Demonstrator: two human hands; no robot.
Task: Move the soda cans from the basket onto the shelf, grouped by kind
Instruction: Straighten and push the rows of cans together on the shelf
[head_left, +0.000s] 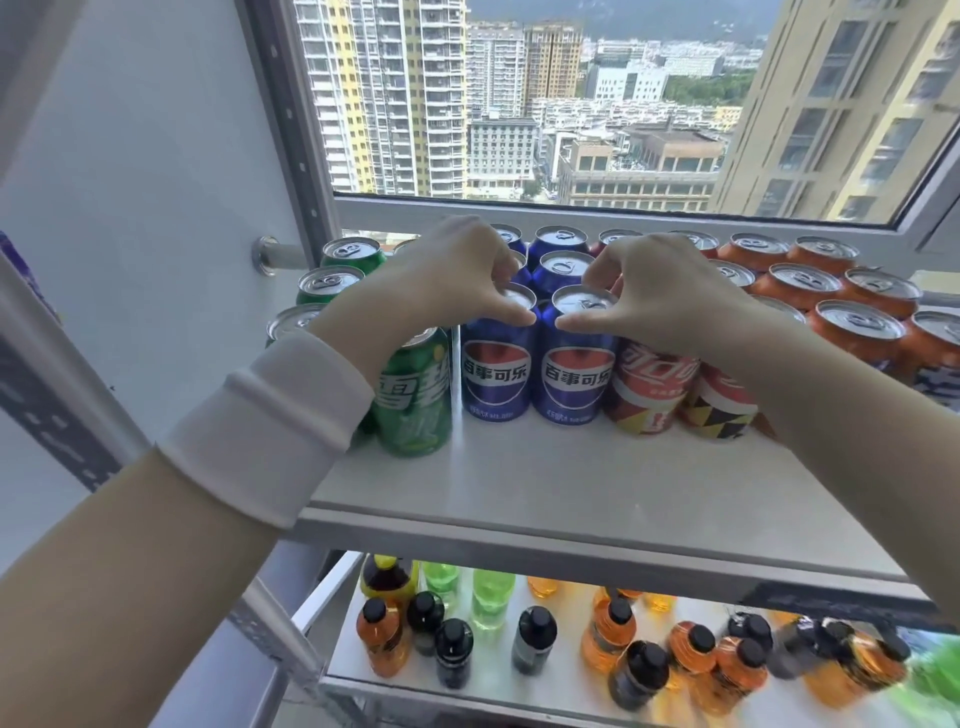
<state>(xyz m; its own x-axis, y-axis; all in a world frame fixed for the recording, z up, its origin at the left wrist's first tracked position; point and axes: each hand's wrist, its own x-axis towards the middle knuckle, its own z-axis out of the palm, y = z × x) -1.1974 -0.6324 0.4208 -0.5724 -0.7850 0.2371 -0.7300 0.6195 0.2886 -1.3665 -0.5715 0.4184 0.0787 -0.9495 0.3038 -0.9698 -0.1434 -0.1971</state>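
On the front of the upper shelf (519, 493) I see two blue cans standing upright and touching each other, with more blue cans in rows behind them. I have the left hand (462, 280) over the left blue can (497, 374), thumb and fingertips curled round its top rim, and the right hand (660, 296) grips the top rim of the right blue can (574, 379) the same way. Both cans rest on the shelf surface. Green cans (413, 400) stand just left of the blue group, red cans (652, 387) just right of it, and orange cans (831, 312) farther right. A white cuff (270, 415) covers the left wrist. Below, a lower shelf (566, 696) carries dark-capped bottles (608, 634), orange, green and dark. Behind the cans a window (571, 104) looks onto tall buildings.
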